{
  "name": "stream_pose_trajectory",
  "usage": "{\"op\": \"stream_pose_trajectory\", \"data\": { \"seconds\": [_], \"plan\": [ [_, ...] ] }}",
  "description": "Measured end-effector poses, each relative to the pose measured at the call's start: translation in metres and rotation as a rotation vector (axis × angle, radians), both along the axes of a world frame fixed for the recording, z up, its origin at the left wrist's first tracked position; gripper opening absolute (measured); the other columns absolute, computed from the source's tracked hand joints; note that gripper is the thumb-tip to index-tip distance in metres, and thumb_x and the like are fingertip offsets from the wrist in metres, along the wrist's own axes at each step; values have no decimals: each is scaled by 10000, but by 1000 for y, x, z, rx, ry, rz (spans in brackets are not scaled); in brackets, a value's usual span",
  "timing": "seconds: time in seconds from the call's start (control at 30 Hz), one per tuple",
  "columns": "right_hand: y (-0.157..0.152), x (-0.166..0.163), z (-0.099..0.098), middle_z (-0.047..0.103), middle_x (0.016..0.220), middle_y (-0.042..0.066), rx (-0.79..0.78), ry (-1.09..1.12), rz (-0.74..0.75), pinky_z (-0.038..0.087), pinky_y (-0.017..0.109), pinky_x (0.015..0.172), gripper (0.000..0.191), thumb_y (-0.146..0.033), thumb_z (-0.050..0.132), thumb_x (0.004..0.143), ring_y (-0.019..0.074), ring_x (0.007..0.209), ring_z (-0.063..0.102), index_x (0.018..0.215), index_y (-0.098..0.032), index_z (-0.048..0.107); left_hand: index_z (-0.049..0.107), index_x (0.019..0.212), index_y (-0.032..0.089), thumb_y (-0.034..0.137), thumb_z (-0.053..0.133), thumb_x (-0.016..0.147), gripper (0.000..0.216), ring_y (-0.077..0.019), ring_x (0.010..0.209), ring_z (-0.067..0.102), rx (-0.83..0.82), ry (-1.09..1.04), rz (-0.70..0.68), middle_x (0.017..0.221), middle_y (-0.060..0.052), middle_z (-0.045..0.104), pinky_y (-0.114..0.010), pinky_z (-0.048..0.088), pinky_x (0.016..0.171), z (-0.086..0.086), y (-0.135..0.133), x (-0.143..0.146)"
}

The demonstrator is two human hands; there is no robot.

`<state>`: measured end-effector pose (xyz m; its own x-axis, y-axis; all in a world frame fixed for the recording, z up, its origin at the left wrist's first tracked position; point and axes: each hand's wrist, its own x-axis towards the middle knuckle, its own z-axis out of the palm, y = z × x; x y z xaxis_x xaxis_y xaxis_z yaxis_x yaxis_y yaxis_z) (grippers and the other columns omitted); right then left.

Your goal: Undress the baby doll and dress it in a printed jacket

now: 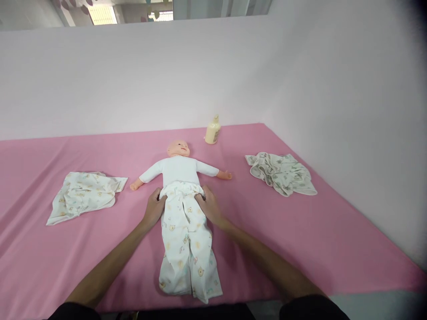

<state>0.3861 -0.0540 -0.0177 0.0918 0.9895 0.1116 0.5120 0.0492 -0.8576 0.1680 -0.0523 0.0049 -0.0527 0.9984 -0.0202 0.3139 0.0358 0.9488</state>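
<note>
A baby doll [180, 169] lies on its back, arms spread, its head toward the wall. White long-sleeved cloth covers its upper body. Patterned baby pants [187, 240], white with small bears, cover it from the waist down, and the leg ends lie flat toward me. My left hand [155, 206] grips the pants at the left side of the waist, thumb on top. On the opposite side my right hand [209, 206] holds the waist in the same way. Both hands' fingertips are partly hidden under the fabric.
A crumpled bear-print garment [86, 195] lies at the left. Another crumpled patterned garment [282, 173] lies at the right. Near the back wall stands a pale yellow pump bottle [212, 131]. The pink sheet [260, 249] covers the table; white walls [133, 80] border its back and right.
</note>
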Motion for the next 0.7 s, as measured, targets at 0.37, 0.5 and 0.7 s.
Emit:
{"op": "stream_pose_trajectory", "data": {
  "seconds": [0.37, 0.5, 0.7],
  "plan": [
    [1, 21, 4, 402, 710, -34, -57, -30, 173, 307, 289, 601, 260, -361, 431, 914, 159, 674, 407, 733, -239, 288, 385, 721, 198, 294, 535, 850, 219, -103, 652, 368, -57, -22, -76, 693, 56, 394, -217, 321, 606, -8, -18, -20],
    [2, 15, 3, 441, 718, -24, -45, -64, 158, 309, 296, 602, 258, -339, 429, 914, 166, 677, 420, 728, -241, 280, 426, 746, 197, 227, 512, 833, 126, -105, 675, 395, -84, 43, -124, 732, 49, 424, -215, 339, 618, -6, -41, -24],
    [-3, 16, 1, 484, 738, -10, -3, -116, 138, 351, 313, 625, 245, -357, 405, 936, 185, 702, 464, 745, -244, 302, 482, 1131, 246, 278, 628, 847, 321, -168, 1028, 574, -75, -148, -236, 1131, -28, 549, -288, 502, 852, 11, -76, -20]
  ]
}}
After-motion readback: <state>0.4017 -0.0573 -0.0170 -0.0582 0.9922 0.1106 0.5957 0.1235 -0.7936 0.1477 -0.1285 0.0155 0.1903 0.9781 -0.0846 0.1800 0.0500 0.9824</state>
